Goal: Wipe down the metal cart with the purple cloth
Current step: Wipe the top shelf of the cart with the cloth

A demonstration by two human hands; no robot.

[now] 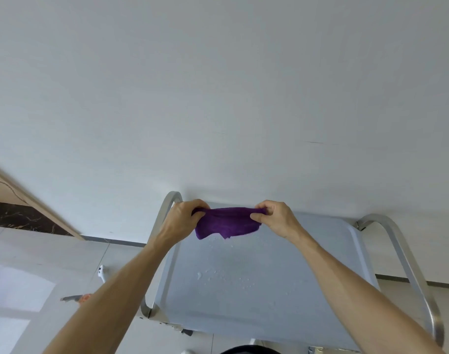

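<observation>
The purple cloth [227,223] hangs stretched between both hands, held in the air above the far end of the metal cart [266,297]. My left hand [183,217] grips its left end with curled fingers. My right hand [274,219] pinches its right end between thumb and fingers. The cart's flat top shows water droplets [218,275] near its middle and just under the cloth. Curved steel handles rise at the cart's left side [164,213] and right side [397,241].
The cart stands against a white wall [218,98]. The tiled floor [52,272] lies to the left, with a small white object [102,273] and an orange-and-grey tool [77,298] on it. A wooden door frame [26,198] slants at the far left.
</observation>
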